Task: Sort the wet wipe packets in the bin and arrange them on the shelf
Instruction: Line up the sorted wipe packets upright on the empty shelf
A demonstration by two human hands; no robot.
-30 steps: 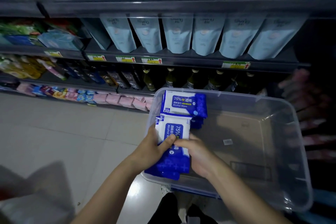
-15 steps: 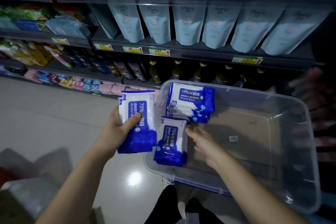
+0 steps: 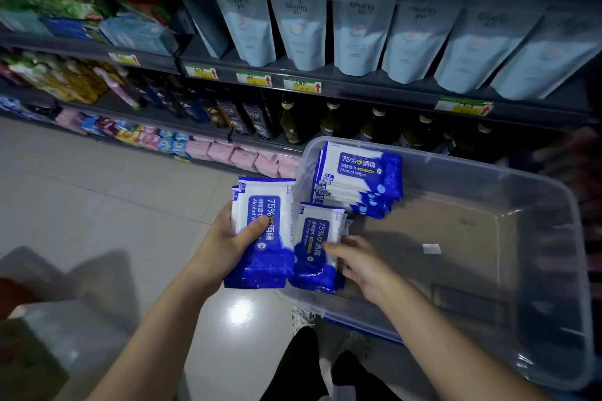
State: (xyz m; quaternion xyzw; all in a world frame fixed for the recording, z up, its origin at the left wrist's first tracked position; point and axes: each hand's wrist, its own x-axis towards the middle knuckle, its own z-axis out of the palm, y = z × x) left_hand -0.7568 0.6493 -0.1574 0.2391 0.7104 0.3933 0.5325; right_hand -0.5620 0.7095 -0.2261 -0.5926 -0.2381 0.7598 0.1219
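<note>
Gripping packet stack (image 3: 270, 265) beside bin (image 3: 550, 270)
Left hand (image 3: 224, 244) clasps stack; right hand (image 3: 361, 261) pinches upright packets (image 3: 313, 265) inside bin

Pale tiled floor (image 3: 97, 205), dark store shelving (image 3: 358, 93), pale blue pouches (image 3: 358, 39), dim light

one bin (image 3: 456, 161), three stacks of wipe packets (image 3: 358, 172), two hands: left hand (image 3: 224, 244) and right hand (image 3: 361, 264).
</note>
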